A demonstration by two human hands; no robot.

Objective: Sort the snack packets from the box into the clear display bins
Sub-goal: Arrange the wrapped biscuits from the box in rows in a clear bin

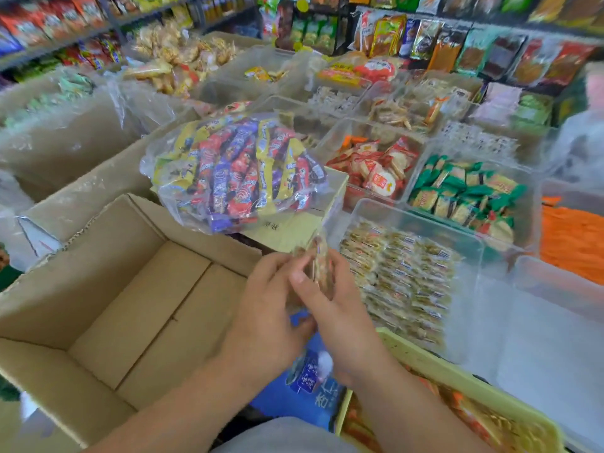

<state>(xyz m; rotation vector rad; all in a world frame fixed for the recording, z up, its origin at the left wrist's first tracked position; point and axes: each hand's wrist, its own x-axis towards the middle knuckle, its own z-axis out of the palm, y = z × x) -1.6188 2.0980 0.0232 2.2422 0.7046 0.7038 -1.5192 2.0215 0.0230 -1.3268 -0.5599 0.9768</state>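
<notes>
Both hands, the left hand (pixel 264 308) and right hand (pixel 336 308), grip a clear snack packet (pixel 318 266) standing upright, long axis vertical.

Likely snack shop: stocked shelves (pixel 58 46), bins (pixel 425 223).

Both hands meet above the near right corner of an open cardboard box (pixel 130 305), whose flaps stand up and whose bare bottom shows. The left hand (pixel 264 322) and right hand (pixel 340 318) together pinch a small clear-wrapped snack packet (pixel 318 269), blurred and held upright. Behind it, a clear bag of yellow, red and purple sweets (pixel 235 171) lies on a closed carton (pixel 294 228). To the right, a near clear bin (pixel 421 223) is packed with pale small packets (pixel 402 282). Bins behind it hold green packets (pixel 467 194) and red-and-white cracker packets (pixel 376 168). A yellow crate (pixel 457 376) sits at the lower right.
</notes>
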